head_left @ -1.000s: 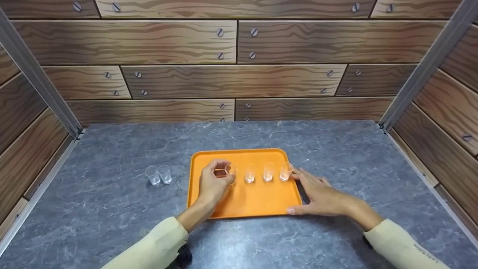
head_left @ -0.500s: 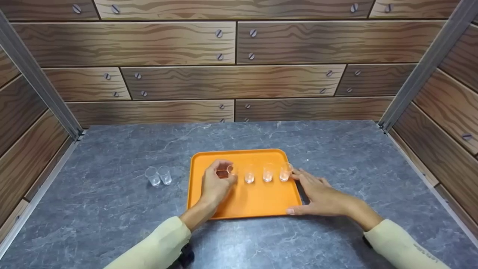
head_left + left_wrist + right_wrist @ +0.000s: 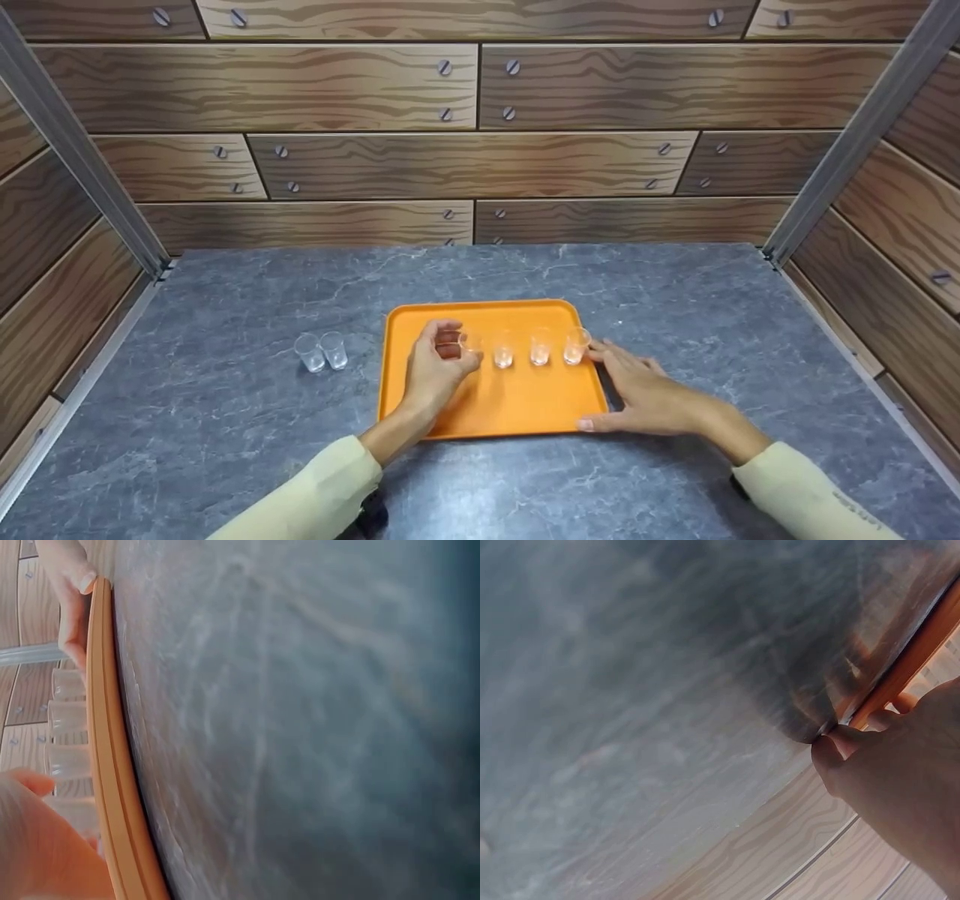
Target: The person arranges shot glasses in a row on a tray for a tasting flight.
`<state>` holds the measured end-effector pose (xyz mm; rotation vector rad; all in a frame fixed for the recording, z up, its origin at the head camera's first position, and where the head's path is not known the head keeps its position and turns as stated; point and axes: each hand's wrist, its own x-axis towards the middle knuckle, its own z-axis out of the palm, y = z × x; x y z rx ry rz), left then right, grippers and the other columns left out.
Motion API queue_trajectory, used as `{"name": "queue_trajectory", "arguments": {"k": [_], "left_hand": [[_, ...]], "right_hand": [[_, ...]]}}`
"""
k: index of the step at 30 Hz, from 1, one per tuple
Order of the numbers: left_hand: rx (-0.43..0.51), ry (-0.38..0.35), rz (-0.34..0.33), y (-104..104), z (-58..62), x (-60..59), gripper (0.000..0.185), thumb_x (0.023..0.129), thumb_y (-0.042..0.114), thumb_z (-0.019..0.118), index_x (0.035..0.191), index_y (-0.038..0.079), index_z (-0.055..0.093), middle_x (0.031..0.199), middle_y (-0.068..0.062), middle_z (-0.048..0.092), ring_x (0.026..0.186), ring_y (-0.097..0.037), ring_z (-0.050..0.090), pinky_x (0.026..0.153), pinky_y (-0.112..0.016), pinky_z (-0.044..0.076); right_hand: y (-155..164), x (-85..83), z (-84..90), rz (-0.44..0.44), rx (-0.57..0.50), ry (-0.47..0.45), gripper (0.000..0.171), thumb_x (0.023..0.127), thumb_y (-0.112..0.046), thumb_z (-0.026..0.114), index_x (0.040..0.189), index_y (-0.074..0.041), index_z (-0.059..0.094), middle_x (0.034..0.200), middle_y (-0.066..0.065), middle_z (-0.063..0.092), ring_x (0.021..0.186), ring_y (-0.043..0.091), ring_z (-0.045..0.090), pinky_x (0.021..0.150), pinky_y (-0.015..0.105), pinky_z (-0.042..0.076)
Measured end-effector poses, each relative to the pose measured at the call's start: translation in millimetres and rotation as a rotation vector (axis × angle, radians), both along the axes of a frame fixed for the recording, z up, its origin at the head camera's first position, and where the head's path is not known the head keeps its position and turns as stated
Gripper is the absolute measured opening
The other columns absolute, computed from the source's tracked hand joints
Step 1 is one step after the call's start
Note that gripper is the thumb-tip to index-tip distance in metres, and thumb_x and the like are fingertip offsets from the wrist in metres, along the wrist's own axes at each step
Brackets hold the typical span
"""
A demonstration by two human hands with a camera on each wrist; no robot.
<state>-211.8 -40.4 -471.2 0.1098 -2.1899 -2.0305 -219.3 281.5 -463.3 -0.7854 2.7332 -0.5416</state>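
An orange tray (image 3: 495, 409) lies in the middle of the grey table. Several small clear glasses stand on it in a row. My left hand (image 3: 457, 350) curls its fingers and thumb round the leftmost glass (image 3: 471, 343), which stands on the tray. Beside it stand three more glasses (image 3: 539, 349). My right hand (image 3: 626, 384) lies flat on the table with straight fingers against the tray's right edge. In the left wrist view the tray's rim (image 3: 112, 765) shows edge-on with the glasses (image 3: 67, 720) behind it. The right wrist view shows my right hand's thumb (image 3: 840, 754) at the tray's rim (image 3: 915, 660).
Two more clear glasses (image 3: 321, 352) stand together on the table (image 3: 675, 300) left of the tray. Wood-patterned walls close in the back and both sides. Bare table surface lies behind and right of the tray.
My left hand has nudged the leftmost glass slightly to the right on the tray. The right hand has stayed where it was.
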Motion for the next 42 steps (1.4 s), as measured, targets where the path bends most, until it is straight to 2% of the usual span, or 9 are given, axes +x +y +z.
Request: {"name": "queue_trajectory", "arguments": {"k": [10, 21, 34, 39, 42], "left_hand": [[0.076, 0.031, 0.022, -6.9, 0.5, 5.8, 0.055, 0.076, 0.003, 0.082, 0.125, -0.001, 0.058, 0.118, -0.021, 0.063, 0.101, -0.03, 0.062, 0.088, -0.029, 0.053], [0.088, 0.029, 0.062, -14.6, 3.0, 13.7, 0.053, 0.082, 0.008, 0.082, 0.128, -0.002, 0.057, 0.12, -0.021, 0.063, 0.109, -0.036, 0.061, 0.094, -0.035, 0.052], [0.115, 0.057, 0.1, -27.9, 3.2, 25.1, 0.046, 0.084, 0.005, 0.078, 0.124, -0.004, 0.058, 0.118, -0.024, 0.063, 0.099, -0.029, 0.064, 0.084, -0.024, 0.055], [0.116, 0.071, 0.114, -33.7, 3.5, 29.9, 0.044, 0.085, 0.003, 0.077, 0.123, -0.006, 0.058, 0.118, -0.025, 0.063, 0.097, -0.028, 0.065, 0.082, -0.022, 0.055], [0.112, 0.065, 0.123, -37.1, 3.8, 32.3, 0.043, 0.085, 0.003, 0.076, 0.123, -0.005, 0.058, 0.118, -0.024, 0.063, 0.097, -0.027, 0.064, 0.077, -0.022, 0.055]], "right_hand": [[-0.1, -0.7, -0.6, 0.003, -0.008, 0.0, 0.105, 0.083, -0.076, 0.066, 0.16, -0.016, 0.027, 0.172, 0.009, 0.014, 0.157, 0.039, 0.012, 0.115, 0.077, 0.013], [-0.4, -1.2, -0.4, 0.006, -0.009, 0.003, 0.104, 0.083, -0.075, 0.066, 0.16, -0.017, 0.028, 0.172, 0.01, 0.014, 0.156, 0.041, 0.012, 0.114, 0.078, 0.013], [-1.4, -0.8, 0.2, 0.006, -0.009, 0.012, 0.106, 0.082, -0.076, 0.067, 0.16, -0.017, 0.027, 0.172, 0.006, 0.012, 0.157, 0.038, 0.012, 0.114, 0.079, 0.012], [-0.6, -0.1, -0.1, 0.012, -0.012, 0.021, 0.107, 0.082, -0.077, 0.066, 0.161, -0.017, 0.027, 0.173, 0.004, 0.01, 0.157, 0.036, 0.011, 0.114, 0.079, 0.013], [0.5, 0.3, -0.6, 0.006, -0.01, 0.014, 0.107, 0.082, -0.077, 0.066, 0.161, -0.016, 0.027, 0.173, 0.005, 0.01, 0.157, 0.037, 0.011, 0.114, 0.079, 0.012]]}}
